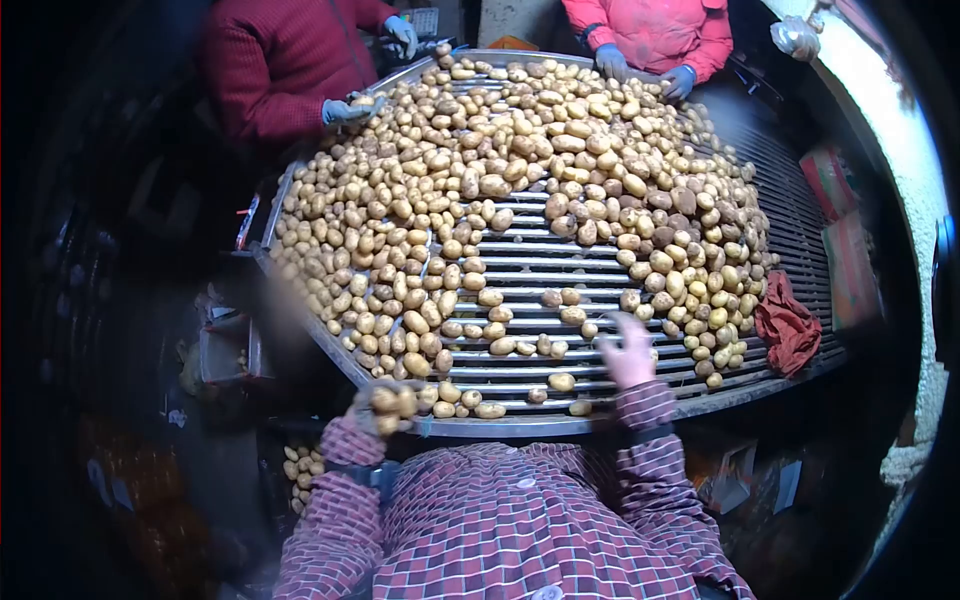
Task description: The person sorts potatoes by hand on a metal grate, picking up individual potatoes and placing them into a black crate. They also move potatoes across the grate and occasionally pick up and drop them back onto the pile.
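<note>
Many pale brown potatoes (430, 210) lie heaped on a table of metal slats (540, 262). At the near left edge my left hand (366, 402) is closed around a few potatoes (392, 402), held just over the rim. My right hand (628, 352), slightly blurred, reaches over the slats at the near right with its fingers apart. Around its fingertips are some loose potatoes (573, 314), and I see none in its palm. Both my sleeves are checkered.
Across the table, one person in dark red (290, 70) holds a potato in a gloved hand (350, 108). Another in pink (650, 35) rests gloved hands on the far rim. A red cloth (788, 325) lies at the right. Potatoes (302, 470) sit below the near left edge.
</note>
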`<state>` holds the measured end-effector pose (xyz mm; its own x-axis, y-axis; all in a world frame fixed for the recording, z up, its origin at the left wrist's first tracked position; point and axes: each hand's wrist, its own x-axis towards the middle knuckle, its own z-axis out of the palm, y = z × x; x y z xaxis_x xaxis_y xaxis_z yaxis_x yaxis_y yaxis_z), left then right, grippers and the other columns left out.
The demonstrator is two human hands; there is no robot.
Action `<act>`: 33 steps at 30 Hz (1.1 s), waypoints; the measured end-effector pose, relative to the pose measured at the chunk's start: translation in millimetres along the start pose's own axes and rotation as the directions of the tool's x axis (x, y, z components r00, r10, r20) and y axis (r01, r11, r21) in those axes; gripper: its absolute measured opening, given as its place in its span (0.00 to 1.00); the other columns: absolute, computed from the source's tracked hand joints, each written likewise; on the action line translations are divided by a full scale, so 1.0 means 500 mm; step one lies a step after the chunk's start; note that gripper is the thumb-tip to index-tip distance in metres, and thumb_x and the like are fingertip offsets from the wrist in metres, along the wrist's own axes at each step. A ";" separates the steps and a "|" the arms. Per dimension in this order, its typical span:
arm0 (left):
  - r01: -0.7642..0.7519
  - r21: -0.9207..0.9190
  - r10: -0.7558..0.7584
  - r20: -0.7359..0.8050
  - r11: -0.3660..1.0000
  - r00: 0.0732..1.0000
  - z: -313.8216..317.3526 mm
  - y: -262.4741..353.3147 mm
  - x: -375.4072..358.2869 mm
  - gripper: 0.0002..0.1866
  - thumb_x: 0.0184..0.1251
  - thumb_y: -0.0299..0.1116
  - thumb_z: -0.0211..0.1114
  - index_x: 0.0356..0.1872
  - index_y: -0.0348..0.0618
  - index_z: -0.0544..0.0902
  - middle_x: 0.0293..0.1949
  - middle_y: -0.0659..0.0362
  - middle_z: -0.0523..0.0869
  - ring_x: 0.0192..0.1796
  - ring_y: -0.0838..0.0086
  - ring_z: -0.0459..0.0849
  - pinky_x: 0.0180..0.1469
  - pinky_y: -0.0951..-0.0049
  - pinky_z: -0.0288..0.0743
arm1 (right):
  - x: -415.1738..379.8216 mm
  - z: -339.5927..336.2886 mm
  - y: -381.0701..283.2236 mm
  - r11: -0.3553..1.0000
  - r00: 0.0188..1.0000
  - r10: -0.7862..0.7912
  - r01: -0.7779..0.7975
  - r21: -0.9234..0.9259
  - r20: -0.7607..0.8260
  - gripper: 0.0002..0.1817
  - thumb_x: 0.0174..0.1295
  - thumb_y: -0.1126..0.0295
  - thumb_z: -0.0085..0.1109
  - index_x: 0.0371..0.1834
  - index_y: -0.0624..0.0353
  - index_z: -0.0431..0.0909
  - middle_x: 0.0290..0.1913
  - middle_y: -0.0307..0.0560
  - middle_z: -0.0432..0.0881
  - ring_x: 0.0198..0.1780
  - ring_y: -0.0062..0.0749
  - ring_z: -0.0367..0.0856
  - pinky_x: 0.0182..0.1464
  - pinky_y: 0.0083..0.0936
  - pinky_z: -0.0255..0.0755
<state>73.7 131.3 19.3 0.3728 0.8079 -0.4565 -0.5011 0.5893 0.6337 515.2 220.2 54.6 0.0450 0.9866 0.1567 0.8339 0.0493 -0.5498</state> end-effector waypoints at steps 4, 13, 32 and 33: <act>-0.010 -0.281 -0.095 -0.355 0.960 0.930 -0.225 -0.026 -0.198 0.29 0.65 0.62 0.55 0.50 0.48 0.79 0.46 0.48 0.83 0.46 0.57 0.84 0.30 0.58 0.80 | -0.007 -0.044 0.195 0.830 0.860 0.507 -0.504 -0.240 -0.055 0.35 0.56 0.52 0.65 0.64 0.60 0.71 0.64 0.64 0.71 0.66 0.57 0.67 0.69 0.43 0.61; 0.357 0.736 0.649 -0.676 0.575 0.348 -0.340 -0.099 -0.219 0.24 0.62 0.31 0.65 0.60 0.35 0.74 0.62 0.45 0.71 0.64 0.57 0.72 0.67 0.61 0.67 | -0.016 0.187 0.000 0.984 0.945 0.135 -0.094 -0.148 0.298 0.41 0.60 0.48 0.62 0.72 0.57 0.63 0.68 0.63 0.67 0.70 0.58 0.64 0.71 0.40 0.58; 0.004 0.988 0.613 0.094 -0.157 0.784 -0.017 -0.010 0.217 0.27 0.50 0.34 0.72 0.55 0.46 0.77 0.59 0.51 0.75 0.65 0.53 0.69 0.68 0.53 0.61 | -0.122 0.041 -0.110 0.938 0.730 0.338 -0.212 -0.272 0.595 0.42 0.60 0.46 0.59 0.73 0.55 0.59 0.60 0.68 0.69 0.61 0.56 0.74 0.61 0.44 0.72; 0.025 0.984 0.615 0.088 -0.174 0.784 -0.016 -0.007 0.224 0.27 0.51 0.35 0.72 0.55 0.47 0.78 0.59 0.51 0.75 0.65 0.53 0.69 0.68 0.53 0.61 | -0.113 0.044 -0.126 0.968 0.725 0.250 -0.211 -0.138 0.642 0.39 0.59 0.47 0.60 0.71 0.54 0.64 0.61 0.66 0.71 0.61 0.57 0.74 0.63 0.43 0.69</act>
<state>110.9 219.6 -39.0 0.0533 0.9948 0.0871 0.8652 -0.0895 0.4933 448.2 164.8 62.4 -0.1127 0.8271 -0.5507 0.8732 -0.1820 -0.4521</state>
